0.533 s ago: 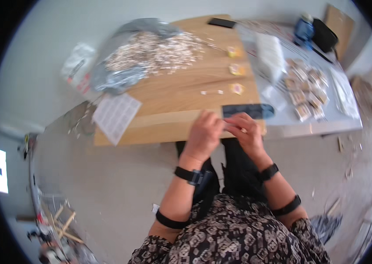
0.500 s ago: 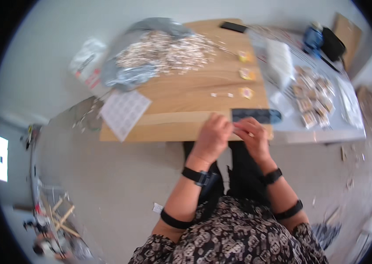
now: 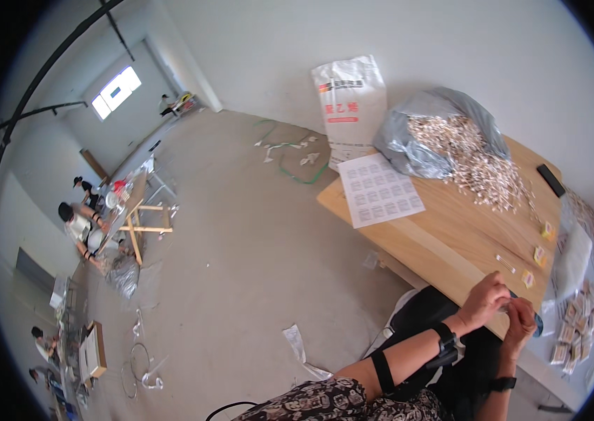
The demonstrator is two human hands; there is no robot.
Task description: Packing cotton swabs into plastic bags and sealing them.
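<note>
My left hand (image 3: 483,302) and my right hand (image 3: 520,324) meet over the near right edge of the wooden table (image 3: 444,238). Fingers on both are pinched together; what they hold, if anything, is too small to make out. A single cotton swab (image 3: 505,264) lies just beyond them. Beside it, a small yellow-and-white packet (image 3: 528,279) is the closest of three in a row. Behind my right hand shows one end of a dark blue strip (image 3: 538,325). A large heap of cotton swabs (image 3: 462,151) spills from a grey plastic bag (image 3: 402,137) farther back.
A printed sheet (image 3: 381,191) overhangs the table's left edge, near a standing white sack (image 3: 353,105). A black flat object (image 3: 551,180) lies at the far corner. Bagged bundles (image 3: 577,323) sit on the right-hand surface. Several people work at the far left.
My view has swung left, so the table now sits at the right and more of the room shows. My hands stay together, fingers still pinched.
</note>
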